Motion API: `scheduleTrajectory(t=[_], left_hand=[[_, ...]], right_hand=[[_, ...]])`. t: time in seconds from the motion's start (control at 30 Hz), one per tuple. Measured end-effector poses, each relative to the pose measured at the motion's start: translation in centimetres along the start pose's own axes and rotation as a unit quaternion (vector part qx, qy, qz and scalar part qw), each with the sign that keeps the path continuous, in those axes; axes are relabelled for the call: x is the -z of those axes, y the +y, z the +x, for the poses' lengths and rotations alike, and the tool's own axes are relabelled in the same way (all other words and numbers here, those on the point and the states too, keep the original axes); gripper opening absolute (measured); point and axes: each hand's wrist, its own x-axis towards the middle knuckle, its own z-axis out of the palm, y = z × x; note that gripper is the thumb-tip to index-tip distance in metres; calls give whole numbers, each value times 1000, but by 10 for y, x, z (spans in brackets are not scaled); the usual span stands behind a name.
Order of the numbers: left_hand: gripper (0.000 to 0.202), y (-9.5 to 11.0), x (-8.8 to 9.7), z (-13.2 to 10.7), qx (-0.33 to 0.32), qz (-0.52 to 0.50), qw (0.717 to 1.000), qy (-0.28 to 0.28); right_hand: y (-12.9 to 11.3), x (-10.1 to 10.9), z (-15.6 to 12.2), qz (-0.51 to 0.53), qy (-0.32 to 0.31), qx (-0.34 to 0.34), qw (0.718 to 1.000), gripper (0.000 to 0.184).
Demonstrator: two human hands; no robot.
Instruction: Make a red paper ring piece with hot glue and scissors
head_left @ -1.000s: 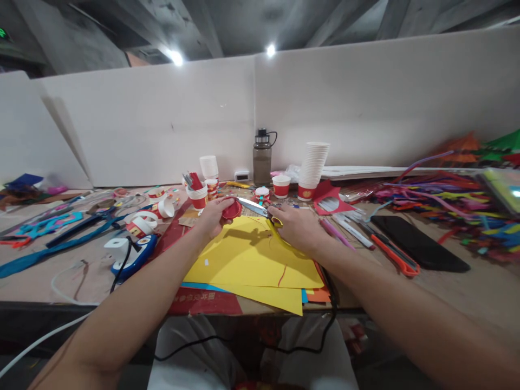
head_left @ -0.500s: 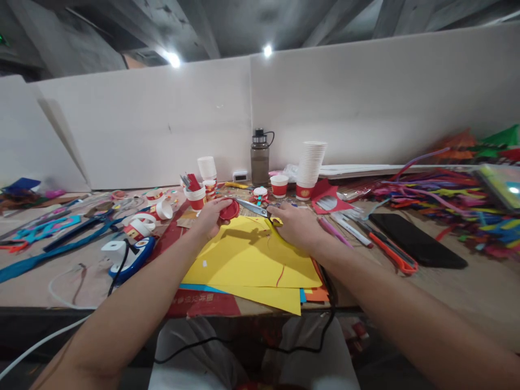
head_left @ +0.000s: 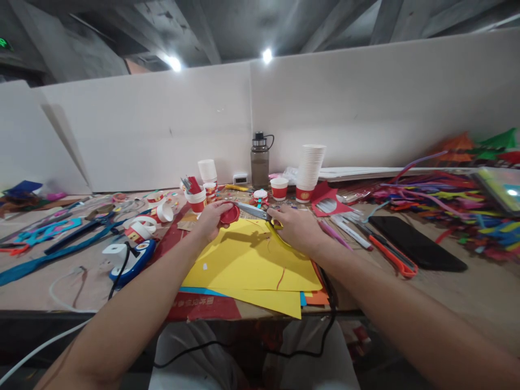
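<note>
My left hand (head_left: pixel 211 219) is closed round a small red paper piece (head_left: pixel 229 214), held just above the yellow paper sheets (head_left: pixel 247 260). My right hand (head_left: pixel 296 227) grips yellow-handled scissors (head_left: pixel 254 212); their metal blades point left and meet the red piece. Both forearms reach in from the bottom of the view.
Red-and-white paper cups (head_left: pixel 280 188), a tall cup stack (head_left: pixel 311 170) and a dark bottle (head_left: pixel 260 160) stand behind my hands. At right lie a black phone (head_left: pixel 416 244), an orange cutter (head_left: pixel 392 254) and coloured pipe cleaners (head_left: pixel 447 197). A blue-and-white glue gun (head_left: pixel 130 254) and cut cup rings sit at left.
Hands hold almost the same pose; the red piece has turned slightly against the scissor blades.
</note>
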Motion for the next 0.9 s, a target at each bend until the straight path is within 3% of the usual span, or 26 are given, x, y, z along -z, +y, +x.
scheduleTrajectory(t=[0.63, 0.9], left_hand=[[27, -2, 0, 0, 9, -8, 1000, 1], [33, 3, -2, -3, -2, -3, 1000, -21]], right_hand=[[-6, 8, -3, -5, -10, 2, 1000, 38], [-1, 4, -1, 54, -39, -51, 996, 35]])
